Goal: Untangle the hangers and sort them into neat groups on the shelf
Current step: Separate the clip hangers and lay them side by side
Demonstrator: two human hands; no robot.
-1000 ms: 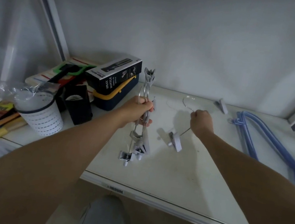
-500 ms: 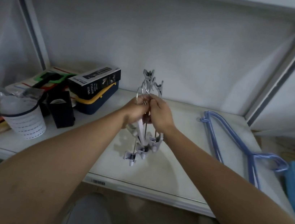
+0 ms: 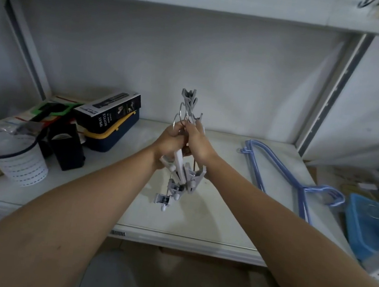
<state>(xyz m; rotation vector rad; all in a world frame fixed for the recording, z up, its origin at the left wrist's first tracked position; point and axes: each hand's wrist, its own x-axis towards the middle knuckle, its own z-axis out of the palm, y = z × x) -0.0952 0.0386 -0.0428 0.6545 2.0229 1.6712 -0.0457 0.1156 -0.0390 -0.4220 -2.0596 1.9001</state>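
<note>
A bundle of grey clip hangers (image 3: 182,181) with metal hooks and plastic clips stands upright above the middle of the white shelf (image 3: 209,219). My left hand (image 3: 170,142) and my right hand (image 3: 197,142) are both closed around the bundle's middle, pressed together. Clips stick out above the hands and hang below them. A stack of blue wire hangers (image 3: 283,178) lies flat on the right part of the shelf, apart from both hands.
On the left of the shelf stand a white cup (image 3: 19,160), a black holder (image 3: 67,145), and a black box (image 3: 107,111) on a navy case with a yellow handle (image 3: 112,132). A blue basket (image 3: 371,225) sits off the shelf's right end. Shelf uprights frame both sides.
My right hand brought the single clip hanger from the shelf to the bundle and now grips it with the left hand. The view has pulled back and risen.
</note>
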